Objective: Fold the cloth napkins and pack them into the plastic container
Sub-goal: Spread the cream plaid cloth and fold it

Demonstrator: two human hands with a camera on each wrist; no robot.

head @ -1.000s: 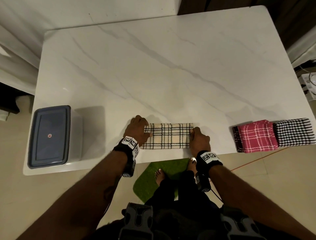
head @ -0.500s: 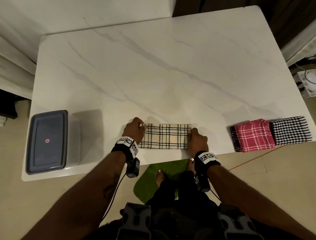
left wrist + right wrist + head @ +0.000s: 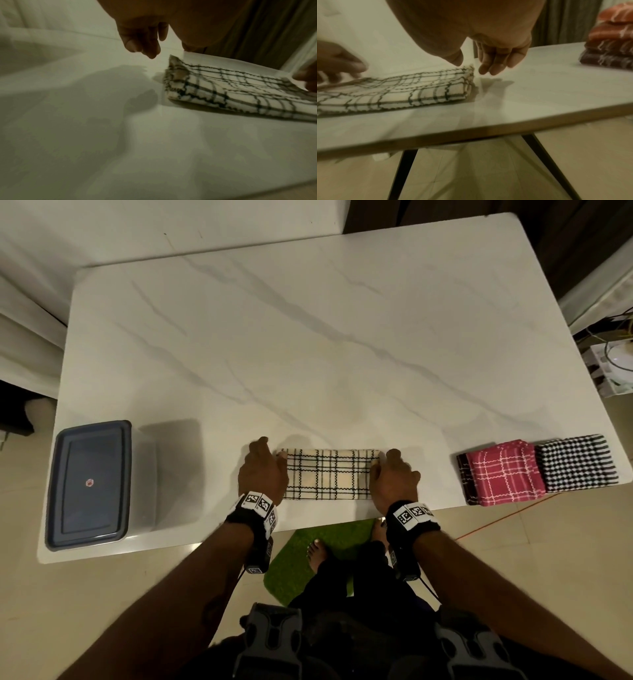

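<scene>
The cream plaid napkin lies folded into a strip at the table's near edge. The left hand and right hand flank its ends, fingers relaxed, gripping nothing. Left of the napkin, the plastic container stays lidded; packing would stall there. Its red sticker is unreadable.

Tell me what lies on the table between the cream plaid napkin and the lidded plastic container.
Only the left hand at the cream plaid napkin; beyond it, bare table with the lidded plastic container's shadow, seen in the head view.
</scene>
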